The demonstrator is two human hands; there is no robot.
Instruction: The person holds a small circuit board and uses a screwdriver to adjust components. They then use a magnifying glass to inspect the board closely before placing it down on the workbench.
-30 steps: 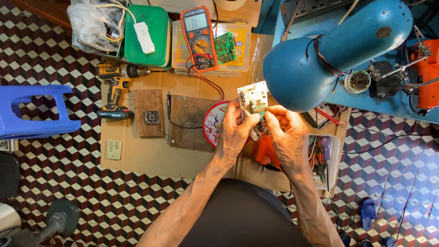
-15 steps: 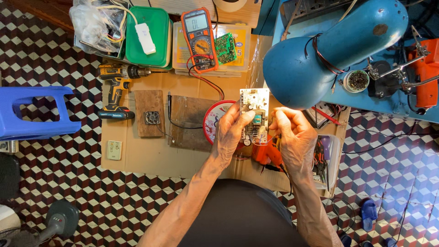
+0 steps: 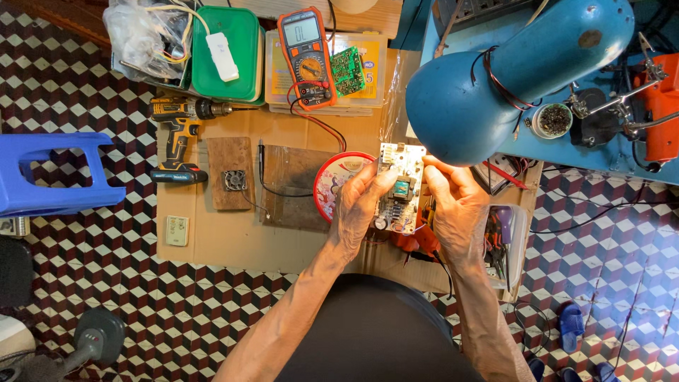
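Under the blue lamp (image 3: 516,78), a circuit board (image 3: 398,187) is pinched between both hands, component side up. The left hand (image 3: 357,205) is clamped on its 9 o'clock edge, the right hand (image 3: 456,209) on its 3 o'clock edge. Compared with a moment ago, the board has been turned flatter and held steadier. At 12 o'clock, a multimeter (image 3: 305,53) is left untouched.

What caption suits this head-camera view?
Both hands, left hand and right hand, hold a circuit board under a blue lamp.
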